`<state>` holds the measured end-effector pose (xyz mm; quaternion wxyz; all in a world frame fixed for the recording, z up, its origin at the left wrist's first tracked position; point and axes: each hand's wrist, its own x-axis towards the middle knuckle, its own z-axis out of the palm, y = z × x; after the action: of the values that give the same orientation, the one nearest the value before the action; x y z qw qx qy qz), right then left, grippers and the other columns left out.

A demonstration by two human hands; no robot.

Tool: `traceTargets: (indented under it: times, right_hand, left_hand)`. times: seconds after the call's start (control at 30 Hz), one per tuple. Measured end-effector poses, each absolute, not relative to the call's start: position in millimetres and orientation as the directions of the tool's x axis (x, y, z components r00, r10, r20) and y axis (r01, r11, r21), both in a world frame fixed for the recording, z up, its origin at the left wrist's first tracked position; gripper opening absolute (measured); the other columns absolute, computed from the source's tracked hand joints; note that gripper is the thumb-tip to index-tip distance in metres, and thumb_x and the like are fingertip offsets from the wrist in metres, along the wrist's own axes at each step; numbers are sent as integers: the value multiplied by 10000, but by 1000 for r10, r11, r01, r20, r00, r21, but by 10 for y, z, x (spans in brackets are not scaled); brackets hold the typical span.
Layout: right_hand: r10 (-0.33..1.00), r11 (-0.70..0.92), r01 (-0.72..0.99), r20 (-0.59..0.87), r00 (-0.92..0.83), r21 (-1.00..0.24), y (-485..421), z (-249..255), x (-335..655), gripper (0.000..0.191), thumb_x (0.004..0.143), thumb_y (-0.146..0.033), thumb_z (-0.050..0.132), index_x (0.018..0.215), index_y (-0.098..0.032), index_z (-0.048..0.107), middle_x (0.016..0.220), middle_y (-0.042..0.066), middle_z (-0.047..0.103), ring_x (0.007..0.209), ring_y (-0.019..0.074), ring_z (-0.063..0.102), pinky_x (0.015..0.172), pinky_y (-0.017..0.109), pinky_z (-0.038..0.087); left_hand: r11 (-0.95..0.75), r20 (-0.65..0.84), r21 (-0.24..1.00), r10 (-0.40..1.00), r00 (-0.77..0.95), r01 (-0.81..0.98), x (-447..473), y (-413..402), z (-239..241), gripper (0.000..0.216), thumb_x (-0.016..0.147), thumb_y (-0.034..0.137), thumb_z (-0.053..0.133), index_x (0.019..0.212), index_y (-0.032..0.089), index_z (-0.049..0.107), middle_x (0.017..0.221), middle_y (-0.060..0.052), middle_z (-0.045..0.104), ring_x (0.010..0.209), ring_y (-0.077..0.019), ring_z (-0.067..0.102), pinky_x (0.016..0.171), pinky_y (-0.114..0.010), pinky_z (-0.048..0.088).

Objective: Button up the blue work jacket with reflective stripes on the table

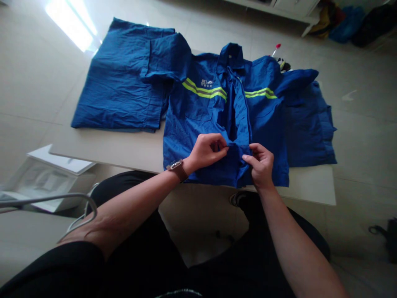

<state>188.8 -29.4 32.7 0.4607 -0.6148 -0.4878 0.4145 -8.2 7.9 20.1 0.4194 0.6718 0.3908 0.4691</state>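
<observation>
A blue work jacket point(189, 120) with yellow-and-grey reflective bands lies face up, its collar away from me and its front partly open. My left hand point(208, 150), wearing a wristwatch point(176, 165), is closed in a pinch over the lower front near the opening. A small dark tip shows at those fingertips, too small to name. Across the opening, my right hand point(262, 163) pinches the jacket's other front edge between thumb and fingers, close to the zipper line. Both hands are near the hem.
Under the jacket is a pale table point(136, 151). Folded blue cloth point(118, 82) lies left, and more blue cloth point(310, 128) lies right under the sleeve. Past the right shoulder stands a red-topped object point(278, 46). A white box point(52, 178) and grey cable point(83, 198) are at lower left.
</observation>
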Motion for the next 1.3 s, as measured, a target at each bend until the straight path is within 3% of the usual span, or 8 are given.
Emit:
traceTargets:
  times: [0.2,0.3,0.4,0.5,0.73,0.97,1.13,1.3]
  right_hand:
    - [941,123,300,207,267,-946,-510,438,1951,182,681,-347,726,828,-269,652,797,13,602,736,205,578,673,333,448]
    - [978,30,359,102,185,-933,-509,421,1915,166,697,-349,733,823,-258,674,751,11,592,698,202,554,650,336,434]
    - [986,-59,316,-6,166,-947,-436,364,1839,173,700,-344,720,839,-247,684,671,-14,552,622,172,487,606,318,392]
    - [983,-85,267,-36,182,-960,-393,329,1791,178,699,-343,716,838,-237,680,640,-27,527,597,156,456,579,302,363]
    - [986,8,414,76,148,-910,-411,277,1823,197,755,-339,682,899,-205,686,645,-35,538,571,145,467,565,289,380]
    - [946,268,670,321,-46,-693,-368,286,1784,102,768,-191,590,832,-205,669,694,-1,605,588,159,517,595,303,437]
    - [951,248,699,306,-43,-671,-343,238,1784,120,787,-206,593,868,-202,681,737,22,659,596,172,553,616,316,475]
    - [970,225,651,228,-82,-725,-328,203,1797,189,878,-321,598,947,-193,719,769,46,702,646,201,620,656,338,515]
  left_hand:
    - [-455,441,885,887,139,94,-138,29,304,171,819,274,687,701,176,613,576,31,589,498,-68,493,530,-216,407]
    - [-401,362,905,900,242,139,-113,38,249,134,820,265,691,739,169,644,609,27,611,517,-67,504,533,-208,405]
    - [-312,243,933,916,320,183,-64,59,167,126,825,259,691,753,162,654,618,25,616,549,-70,520,548,-198,411]
    - [-293,223,939,917,329,180,-37,68,141,116,828,246,687,762,156,656,620,28,613,552,-69,520,547,-191,407]
    - [-378,284,892,894,346,246,-36,74,122,74,831,215,676,787,163,646,655,34,624,560,-68,527,564,-189,403]
    - [-483,311,773,854,418,411,-47,63,29,27,876,210,660,871,184,665,765,7,674,649,-101,586,623,-220,414]
    - [-519,281,714,827,486,470,-71,55,61,93,955,238,593,962,192,673,847,-10,688,675,-113,591,628,-240,394]
    - [-526,251,673,823,509,519,-83,60,91,141,972,221,537,984,196,676,918,-30,692,726,-134,610,647,-261,394]
